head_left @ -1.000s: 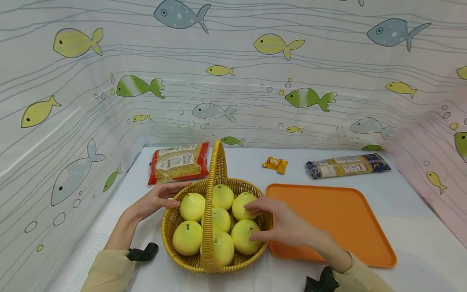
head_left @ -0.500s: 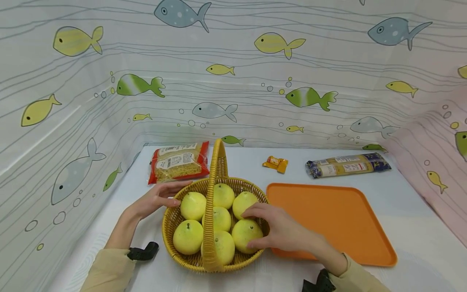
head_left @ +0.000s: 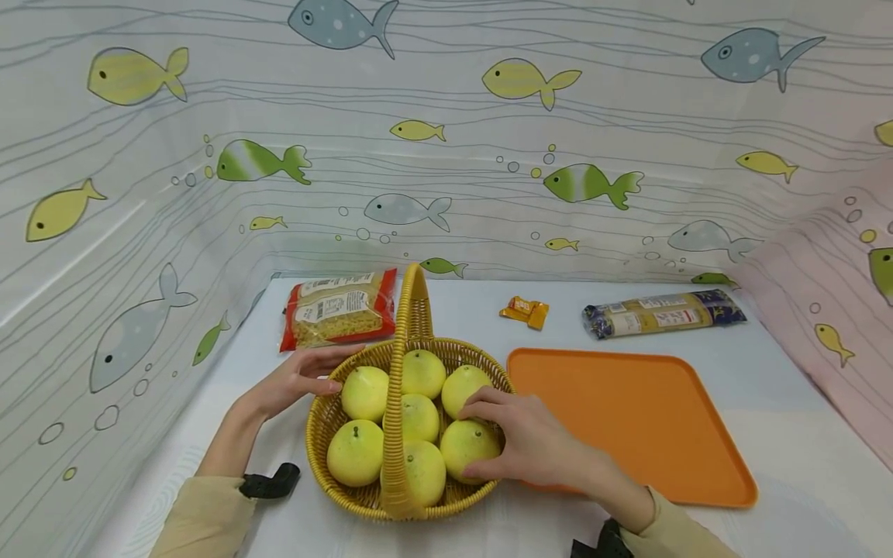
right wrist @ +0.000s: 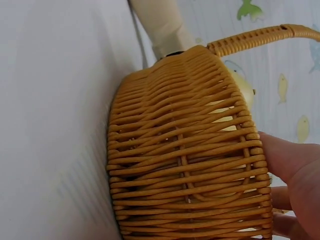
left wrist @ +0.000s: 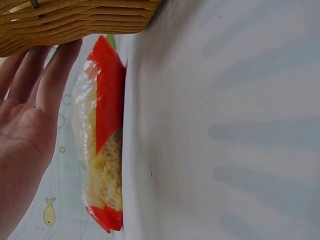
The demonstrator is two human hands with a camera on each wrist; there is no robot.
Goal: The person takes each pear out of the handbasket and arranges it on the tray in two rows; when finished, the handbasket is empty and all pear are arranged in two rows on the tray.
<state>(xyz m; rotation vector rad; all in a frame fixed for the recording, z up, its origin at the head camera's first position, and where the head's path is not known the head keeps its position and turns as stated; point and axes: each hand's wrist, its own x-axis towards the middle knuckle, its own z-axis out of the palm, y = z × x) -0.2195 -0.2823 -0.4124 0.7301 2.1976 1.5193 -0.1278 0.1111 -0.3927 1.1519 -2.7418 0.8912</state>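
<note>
The wicker basket point(head_left: 317, 422) is touched at its ten o'clock by the left hand point(head_left: 293, 383), grip relaxed. At the basket's four o'clock, a round yellow fruit point(head_left: 467, 447) is grasped by the right hand point(head_left: 533, 435); its sides are best pressed evenly.

Bright, even light fills the head view, faint sheen on the curtain point(head_left: 460, 163) left of the basket point(head_left: 317, 442); both wrist views are dimmer, the right softly shadowed on the counter point(right wrist: 55, 100) beside the basket, the left catching glints on the bag point(left wrist: 102, 140) behind it
</note>
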